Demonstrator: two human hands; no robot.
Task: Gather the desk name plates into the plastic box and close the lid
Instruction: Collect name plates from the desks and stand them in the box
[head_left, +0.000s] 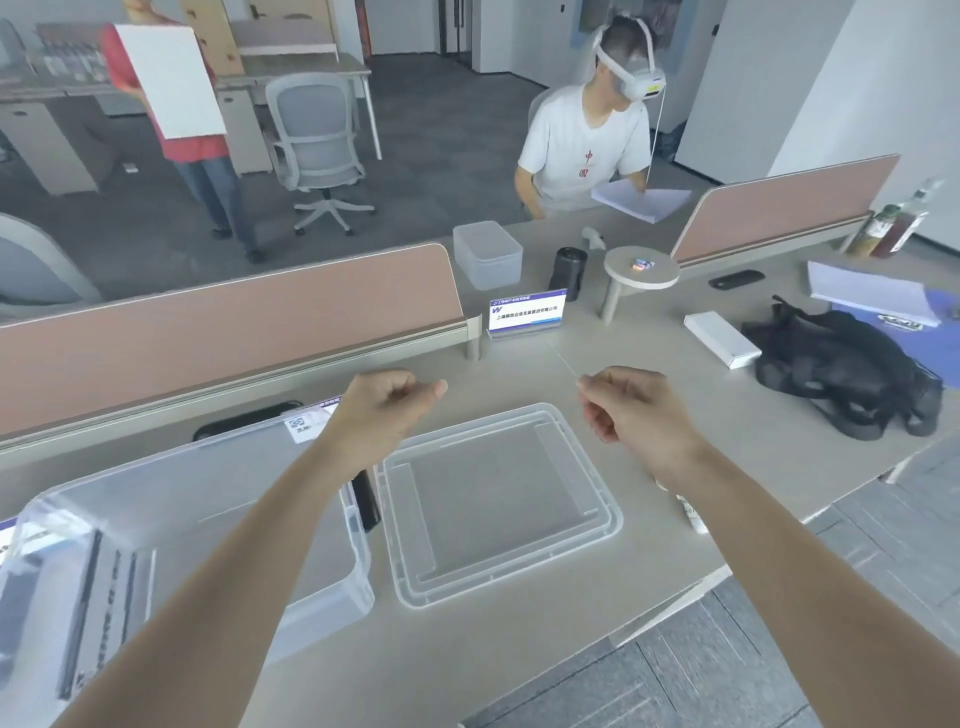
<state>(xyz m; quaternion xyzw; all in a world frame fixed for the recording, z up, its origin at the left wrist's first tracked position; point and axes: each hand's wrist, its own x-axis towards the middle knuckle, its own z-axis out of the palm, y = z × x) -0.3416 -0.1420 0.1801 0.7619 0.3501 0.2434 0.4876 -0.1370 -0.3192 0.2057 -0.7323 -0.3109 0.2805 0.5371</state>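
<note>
A clear plastic box (208, 499) sits at the left of the desk, with name plates lying inside near its left end. Its clear lid (498, 499) lies flat on the desk to the right of it. One name plate (527, 313) with a white and blue card stands upright farther back, beside the divider's end. My left hand (384, 402) hovers above the box's far right corner, fingers loosely curled, holding nothing. My right hand (628, 402) hovers past the lid's far right corner, also loosely curled and empty.
A brown divider (223, 332) runs along the back left. Behind the name plate are a small lidded container (487, 254), a black cylinder (567, 273) and a round stand (640, 270). A white box (721, 340) and black bag (841, 369) lie right. A seated person is opposite.
</note>
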